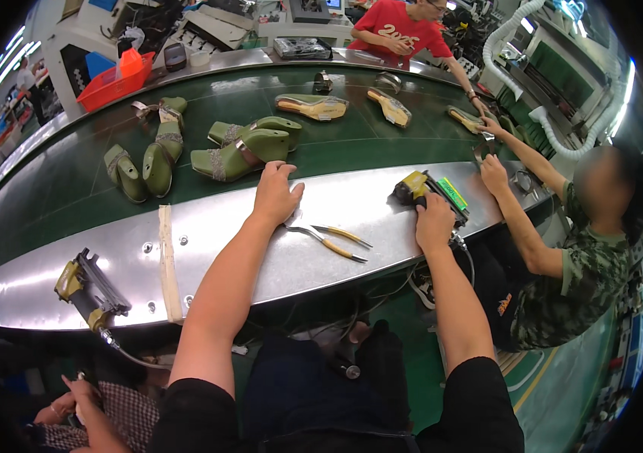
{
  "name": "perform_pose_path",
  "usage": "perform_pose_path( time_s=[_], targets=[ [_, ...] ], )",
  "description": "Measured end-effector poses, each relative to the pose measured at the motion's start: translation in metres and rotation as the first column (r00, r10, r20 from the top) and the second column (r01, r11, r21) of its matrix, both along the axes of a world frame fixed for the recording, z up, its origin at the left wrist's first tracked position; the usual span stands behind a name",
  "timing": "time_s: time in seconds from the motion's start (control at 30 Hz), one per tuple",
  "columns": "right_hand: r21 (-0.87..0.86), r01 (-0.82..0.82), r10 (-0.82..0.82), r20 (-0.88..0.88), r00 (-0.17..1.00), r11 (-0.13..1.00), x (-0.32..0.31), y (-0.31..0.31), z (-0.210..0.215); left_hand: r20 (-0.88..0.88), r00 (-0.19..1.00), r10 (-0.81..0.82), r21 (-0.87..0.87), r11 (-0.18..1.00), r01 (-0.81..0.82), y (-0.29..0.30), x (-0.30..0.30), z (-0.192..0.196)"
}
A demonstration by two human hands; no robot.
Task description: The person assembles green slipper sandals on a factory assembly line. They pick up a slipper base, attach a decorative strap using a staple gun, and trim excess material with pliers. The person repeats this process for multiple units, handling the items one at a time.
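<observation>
- Left hand (278, 195): fingers loosely spread, beside glossy green shoe last (269, 145) on dark-green belt (57, 200); contact unclear.
- Right hand (436, 220): clamped on yellow-and-black staple gun (414, 184), shiny steel ledge (336, 198).

Two nail guns on the metal tabletop (223, 219), folks: a left-side nail gun (72, 281) and a right-side nail gun (414, 185)! One pair of pliers (329, 239). Two bare hands in play, left hand (276, 196) and right hand (435, 221). Two green shoe forms (270, 143) mid-belt, at least three leftward forms (157, 170) (they overlap, so no exact call there), three pale-soled forms (389, 107) beyond! One red basket (102, 94). One pale strip (166, 257). Three co-workers close by: one in red (404, 26), one in camouflage (582, 279), one in checks (125, 400)!
</observation>
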State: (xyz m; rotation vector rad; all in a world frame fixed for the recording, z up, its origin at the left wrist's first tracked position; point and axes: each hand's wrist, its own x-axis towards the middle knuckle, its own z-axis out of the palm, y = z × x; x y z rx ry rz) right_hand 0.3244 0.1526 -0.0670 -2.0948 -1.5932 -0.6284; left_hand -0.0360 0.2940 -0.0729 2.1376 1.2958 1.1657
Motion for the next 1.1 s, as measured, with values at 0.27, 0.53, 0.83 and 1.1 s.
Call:
perform_pose_path(
  time_s=[0.27,0.53,0.83,1.1],
  targets=[
    [0.026,-0.100,0.096,0.133,0.987,0.995,-0.019,0.016,0.006,0.002,1.000,0.011,0.086,0.996,-0.011,0.006,0.000,-0.010],
    [0.143,-0.569,0.572,0.017,0.820,0.810,-0.084,0.095,0.006,0.047,0.999,0.022,0.144,0.989,-0.029,0.019,0.002,-0.027],
    [0.183,-0.453,0.467,-0.041,0.883,0.873,-0.096,0.278,-0.027,0.213,0.977,-0.005,0.026,1.000,-0.001,0.005,0.002,-0.013],
    [0.196,-0.459,0.459,0.051,0.887,0.866,-0.071,0.410,-0.021,0.298,0.954,-0.023,-0.065,0.997,0.044,0.003,0.003,0.002]
  ],
)
